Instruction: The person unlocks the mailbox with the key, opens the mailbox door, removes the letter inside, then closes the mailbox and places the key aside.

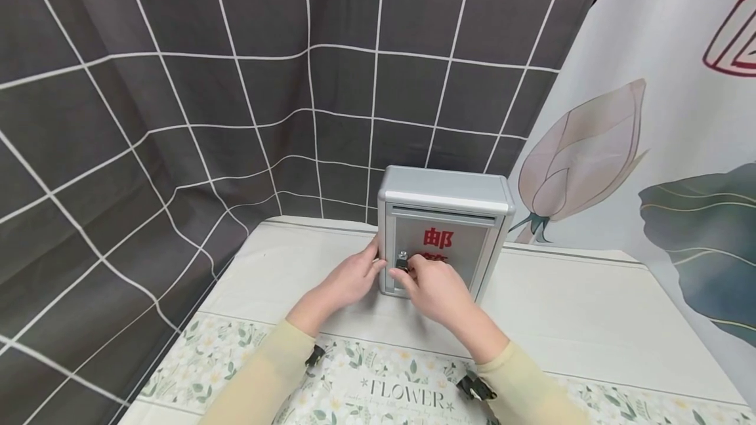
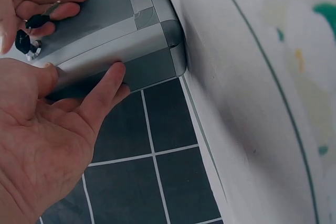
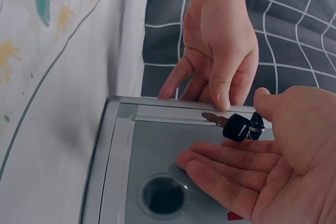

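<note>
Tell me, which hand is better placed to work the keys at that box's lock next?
Likely the right hand: it is right at the keys by the lock. The left hand rests against the side of the metal box, probably better placed to steady it.

The head camera looks forward and down from farthest off, taking in the left hand [image 1: 348,275], the right hand [image 1: 437,286], the metal box [image 1: 445,190], the table [image 1: 567,300] and the curtain [image 1: 342,84]. The left wrist camera sits close to its hand, rolled so the table runs up the right; the right wrist camera, as close, has the table on the left. Both share the keys [image 3: 236,128], both hands and part of the box
</note>
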Tool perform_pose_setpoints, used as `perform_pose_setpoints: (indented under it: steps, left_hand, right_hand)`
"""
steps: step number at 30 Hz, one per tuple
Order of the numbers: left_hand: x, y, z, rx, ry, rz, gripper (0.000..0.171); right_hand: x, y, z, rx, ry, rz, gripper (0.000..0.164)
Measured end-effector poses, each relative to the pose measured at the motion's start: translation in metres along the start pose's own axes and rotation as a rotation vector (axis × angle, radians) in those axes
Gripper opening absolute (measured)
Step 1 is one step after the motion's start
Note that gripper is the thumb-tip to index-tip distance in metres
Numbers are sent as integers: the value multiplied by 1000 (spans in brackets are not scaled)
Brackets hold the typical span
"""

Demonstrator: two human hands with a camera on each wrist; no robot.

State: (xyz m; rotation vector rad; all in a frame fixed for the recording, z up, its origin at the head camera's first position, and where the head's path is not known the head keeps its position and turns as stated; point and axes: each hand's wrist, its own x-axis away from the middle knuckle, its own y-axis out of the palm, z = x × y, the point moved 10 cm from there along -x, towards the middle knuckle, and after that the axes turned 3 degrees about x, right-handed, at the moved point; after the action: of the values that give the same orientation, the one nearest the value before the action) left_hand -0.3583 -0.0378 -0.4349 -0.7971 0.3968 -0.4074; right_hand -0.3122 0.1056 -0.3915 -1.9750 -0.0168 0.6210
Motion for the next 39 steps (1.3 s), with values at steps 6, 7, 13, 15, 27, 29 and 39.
perform_pose_setpoints:
  steps: [6,7,13,15,27,29,39]
  left_hand:
    - [0,0,0,10,-5,-10,71]
    - [0,0,1,11,-5,-12,71]
    - [1,0,2,15,-11,-14,71]
    - [1,0,2,15,-12,-14,71]
    - [1,0,-1,24,-10,-12,71]
    - [1,-1,-1,24,-6,-8,70]
    - [2,-2,3,24,5,-12,70]
  right_hand:
    - [-3,-2,-5,20,-7,11,51]
    - [-3,-2,-5,23,-7,15,50]
    - [-7,-1,-3,39,10,38,43]
    - [-8,-1,-2,38,10,47,42]
    - [-12,13,7,31,-11,47,47]
    - [-12,14,7,34,-17,53,48]
    - [-11,17,8,65,-38,73,49]
